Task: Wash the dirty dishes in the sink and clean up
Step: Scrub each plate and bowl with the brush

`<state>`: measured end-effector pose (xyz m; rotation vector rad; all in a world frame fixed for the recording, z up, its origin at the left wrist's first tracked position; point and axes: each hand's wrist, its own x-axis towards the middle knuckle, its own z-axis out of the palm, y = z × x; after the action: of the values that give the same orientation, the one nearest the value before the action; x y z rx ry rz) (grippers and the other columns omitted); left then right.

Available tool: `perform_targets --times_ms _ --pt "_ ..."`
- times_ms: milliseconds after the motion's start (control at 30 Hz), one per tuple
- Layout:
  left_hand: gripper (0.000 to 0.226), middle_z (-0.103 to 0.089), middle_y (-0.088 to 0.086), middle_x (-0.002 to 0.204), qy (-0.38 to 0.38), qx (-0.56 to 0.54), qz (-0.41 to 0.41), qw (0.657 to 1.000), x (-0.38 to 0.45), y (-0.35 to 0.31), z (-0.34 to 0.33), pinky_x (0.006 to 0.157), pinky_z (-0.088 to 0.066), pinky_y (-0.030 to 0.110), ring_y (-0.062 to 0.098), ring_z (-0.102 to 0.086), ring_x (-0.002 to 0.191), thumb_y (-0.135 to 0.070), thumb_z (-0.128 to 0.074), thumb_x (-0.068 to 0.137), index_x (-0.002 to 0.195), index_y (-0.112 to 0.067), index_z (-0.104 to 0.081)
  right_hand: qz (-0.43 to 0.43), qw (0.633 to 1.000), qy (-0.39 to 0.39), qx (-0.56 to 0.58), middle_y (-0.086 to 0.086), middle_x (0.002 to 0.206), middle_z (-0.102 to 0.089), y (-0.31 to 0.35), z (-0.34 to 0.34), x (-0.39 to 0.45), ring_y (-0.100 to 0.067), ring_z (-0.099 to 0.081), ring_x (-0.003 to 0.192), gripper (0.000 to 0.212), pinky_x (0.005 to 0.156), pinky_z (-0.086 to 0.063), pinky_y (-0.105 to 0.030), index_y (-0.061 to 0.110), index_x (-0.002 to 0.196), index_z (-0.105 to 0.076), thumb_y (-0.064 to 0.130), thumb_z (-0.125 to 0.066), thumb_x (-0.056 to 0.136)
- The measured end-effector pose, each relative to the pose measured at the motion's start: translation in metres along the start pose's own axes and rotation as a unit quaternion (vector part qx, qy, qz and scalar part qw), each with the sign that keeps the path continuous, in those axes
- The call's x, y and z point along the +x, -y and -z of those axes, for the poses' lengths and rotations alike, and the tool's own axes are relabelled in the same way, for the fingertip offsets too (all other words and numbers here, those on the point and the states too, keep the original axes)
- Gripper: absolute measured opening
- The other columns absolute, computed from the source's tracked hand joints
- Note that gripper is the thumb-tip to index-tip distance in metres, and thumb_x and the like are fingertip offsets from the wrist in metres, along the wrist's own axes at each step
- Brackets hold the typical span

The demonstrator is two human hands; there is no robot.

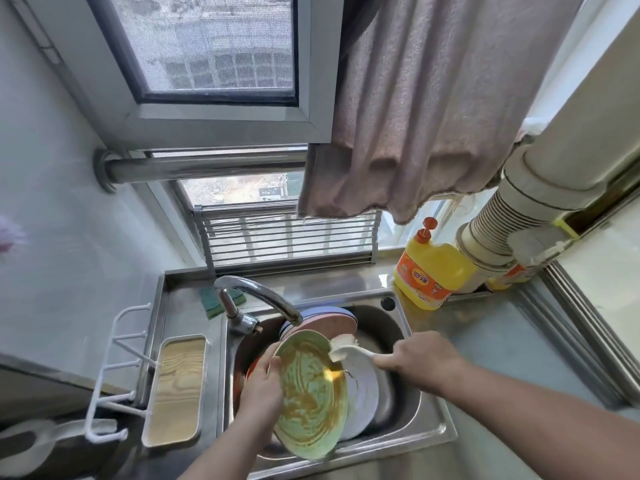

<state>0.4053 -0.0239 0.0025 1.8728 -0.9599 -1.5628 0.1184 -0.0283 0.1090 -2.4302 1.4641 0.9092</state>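
A pale green plate (311, 396) smeared with brown sauce stands tilted over the steel sink (429, 434). My left hand (261, 386) grips its left rim, thumb on the front face. My right hand (424, 360) holds the handle of a white dish brush (343, 348), whose bristles touch the plate's upper right rim. Behind the green plate lie a white plate (362, 396), a pink plate (332, 325) on other stacked dishes, and a red dish edge (251, 368) at the left.
The chrome tap (256, 296) arches over the sink's back left. A green sponge (211, 299) lies behind it. A yellow detergent bottle (431, 268) stands at the back right by a ribbed duct (495, 223). A wood-bottomed tray (176, 386) and a white rack (117, 368) sit left.
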Motion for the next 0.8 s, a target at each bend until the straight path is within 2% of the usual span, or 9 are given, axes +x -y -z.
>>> perform_targets --times_ms 133,233,300,433,500,567,667,733,800 --pt "0.031 -0.07 -0.006 0.12 0.021 0.001 0.002 1.0 -0.006 -0.009 -0.007 0.071 -0.056 0.03 0.012 -0.066 0.102 -0.045 -0.035 0.112 0.124 -0.056 -0.062 0.031 0.999 -0.022 0.011 -0.012 0.086 -0.055 0.011 0.021 -0.002 -0.031 -0.051 0.065 0.071 0.044 -0.031 -0.032 0.05 0.146 -0.025 -0.001 -0.045 0.1" --pt "0.034 -0.071 -0.005 0.122 0.024 -0.016 0.006 1.0 -0.008 -0.01 -0.015 0.09 -0.059 0.04 0.016 -0.067 0.11 -0.048 -0.035 0.111 0.132 -0.053 -0.06 0.079 0.994 -0.076 0.0 -0.008 0.073 -0.043 0.025 0.045 0.009 -0.028 -0.04 0.052 0.065 0.043 -0.024 -0.033 0.046 0.149 -0.03 0.002 -0.042 0.102" --pt "0.035 -0.071 -0.009 0.122 0.02 -0.004 -0.001 1.0 -0.006 -0.007 -0.013 0.091 -0.058 0.04 0.017 -0.066 0.113 -0.051 -0.034 0.11 0.134 -0.052 -0.06 0.064 0.996 -0.058 0.011 -0.008 0.073 -0.043 0.019 0.037 0.009 -0.029 -0.043 0.055 0.068 0.043 -0.029 -0.033 0.045 0.148 -0.031 -0.001 -0.042 0.1" --pt "0.036 -0.07 -0.007 0.124 0.007 0.012 -0.008 1.0 -0.005 -0.009 -0.005 0.069 -0.055 0.029 0.013 -0.067 0.105 -0.06 -0.034 0.106 0.133 -0.056 -0.058 0.012 1.0 0.004 0.018 -0.012 0.085 -0.057 0.012 0.017 -0.002 -0.033 -0.054 0.067 0.074 0.057 -0.052 -0.04 0.046 0.144 -0.03 -0.007 -0.045 0.095" --pt "0.036 -0.07 -0.004 0.125 0.006 0.002 0.002 1.0 -0.005 -0.009 -0.009 0.073 -0.056 0.032 0.015 -0.066 0.105 -0.059 -0.034 0.107 0.132 -0.056 -0.059 0.052 0.998 -0.035 0.021 -0.011 0.078 -0.05 0.025 0.025 0.0 -0.032 -0.052 0.063 0.08 0.047 -0.041 -0.036 0.05 0.149 -0.022 -0.006 -0.045 0.096" --pt "0.032 -0.068 -0.003 0.124 -0.003 -0.016 0.021 1.0 -0.007 -0.008 -0.014 0.074 -0.057 0.033 0.016 -0.066 0.105 -0.053 -0.033 0.11 0.134 -0.056 -0.055 0.087 0.994 -0.064 0.009 -0.006 0.071 -0.036 0.038 0.04 0.007 -0.031 -0.048 0.062 0.07 0.044 -0.029 -0.033 0.046 0.151 -0.028 0.001 -0.044 0.1" --pt "0.033 -0.073 -0.004 0.119 -0.003 -0.045 0.026 0.999 -0.006 -0.007 -0.013 0.071 -0.06 0.034 0.019 -0.071 0.104 -0.049 -0.037 0.111 0.137 -0.055 -0.057 0.029 0.996 -0.073 0.032 -0.003 0.07 -0.032 0.033 0.036 0.015 -0.031 -0.048 0.067 0.073 0.045 -0.026 -0.033 0.051 0.152 -0.024 0.001 -0.042 0.101" --pt "0.031 -0.075 -0.001 0.117 0.005 -0.058 0.02 0.998 -0.001 -0.006 -0.008 0.071 -0.062 0.037 0.021 -0.073 0.104 -0.05 -0.038 0.111 0.129 -0.057 -0.062 -0.029 0.997 -0.031 0.062 -0.005 0.075 -0.04 0.026 0.012 0.011 -0.032 -0.049 0.071 0.079 0.047 -0.033 -0.033 0.057 0.149 -0.014 0.002 -0.043 0.1" --pt "0.031 -0.076 0.002 0.118 -0.004 -0.088 0.012 0.996 0.002 -0.007 -0.003 0.076 -0.065 0.044 0.025 -0.074 0.105 -0.054 -0.039 0.108 0.125 -0.056 -0.064 -0.061 0.993 0.014 0.099 -0.009 0.087 -0.052 0.032 -0.014 -0.001 -0.034 -0.054 0.076 0.077 0.052 -0.038 -0.034 0.054 0.147 -0.017 0.003 -0.046 0.097"
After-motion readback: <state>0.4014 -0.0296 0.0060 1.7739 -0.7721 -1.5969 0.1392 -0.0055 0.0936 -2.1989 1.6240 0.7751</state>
